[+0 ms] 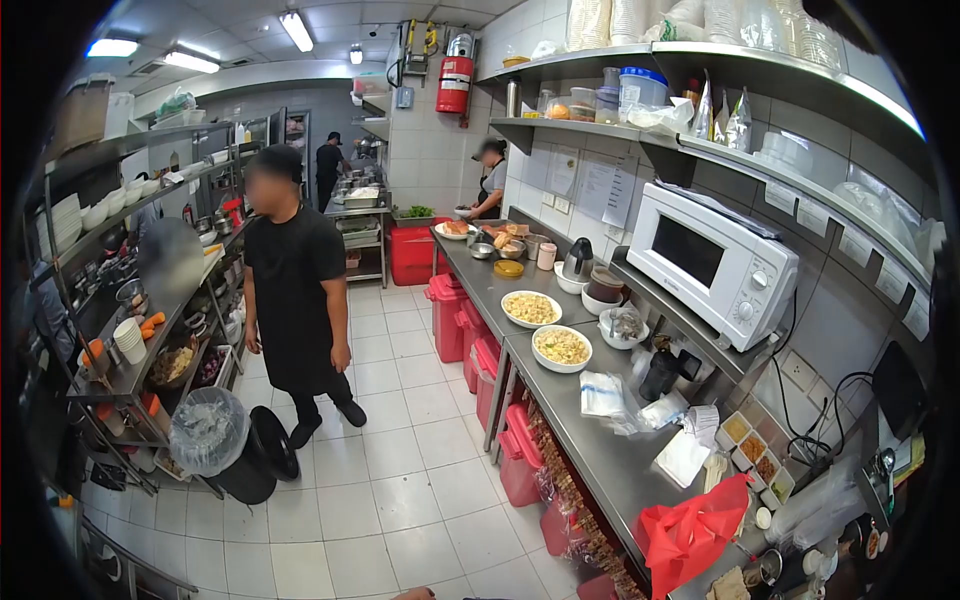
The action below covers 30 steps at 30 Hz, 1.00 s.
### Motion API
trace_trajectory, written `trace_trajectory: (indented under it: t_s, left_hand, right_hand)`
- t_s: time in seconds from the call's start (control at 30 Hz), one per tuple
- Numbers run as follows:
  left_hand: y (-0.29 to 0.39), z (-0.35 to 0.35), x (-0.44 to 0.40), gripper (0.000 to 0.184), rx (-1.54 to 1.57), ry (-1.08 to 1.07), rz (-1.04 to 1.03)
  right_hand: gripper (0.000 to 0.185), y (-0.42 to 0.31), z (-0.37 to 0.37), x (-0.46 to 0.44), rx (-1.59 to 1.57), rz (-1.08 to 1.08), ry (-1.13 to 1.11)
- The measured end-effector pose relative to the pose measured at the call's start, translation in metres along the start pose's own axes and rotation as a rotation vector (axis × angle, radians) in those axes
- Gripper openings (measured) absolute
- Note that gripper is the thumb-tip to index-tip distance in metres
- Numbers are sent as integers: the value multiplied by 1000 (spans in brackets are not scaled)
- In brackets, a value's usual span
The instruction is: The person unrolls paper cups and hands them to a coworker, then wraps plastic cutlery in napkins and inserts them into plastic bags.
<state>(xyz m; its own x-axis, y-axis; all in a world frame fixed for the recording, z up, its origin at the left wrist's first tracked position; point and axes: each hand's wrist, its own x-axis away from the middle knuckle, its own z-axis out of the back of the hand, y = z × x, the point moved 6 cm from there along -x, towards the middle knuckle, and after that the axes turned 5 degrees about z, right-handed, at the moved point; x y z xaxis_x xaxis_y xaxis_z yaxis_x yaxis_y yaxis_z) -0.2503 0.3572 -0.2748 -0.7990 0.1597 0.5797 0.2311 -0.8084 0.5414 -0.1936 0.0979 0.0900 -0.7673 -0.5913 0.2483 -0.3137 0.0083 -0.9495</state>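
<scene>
Neither of my hands can be made out; a small sliver of skin at the bottom edge is too little to identify. On the steel counter to the right stand two white bowls of yellowish, chunky food, a nearer bowl and a farther bowl. Closer to me lie white napkins, a white paper stack and a crumpled red plastic bag. A divided container holds several coloured ingredients against the wall.
A white microwave sits on a wall shelf. A person in black stands in the tiled aisle, beside a lined bin. Two more people work farther back. Red lidded bins stand under the counter; a steel rack lines the left.
</scene>
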Motion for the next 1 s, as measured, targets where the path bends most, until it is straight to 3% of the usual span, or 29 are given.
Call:
trace_trajectory:
  t_s: [0.3,1.0]
  left_hand:
    - [13,25,-4,20,32,-48,49]
    - [32,38,4,19,66,-36,51]
  right_hand:
    - [41,36,27,-14,5,-71,131]
    - [37,65,37,-18,26,-133,175]
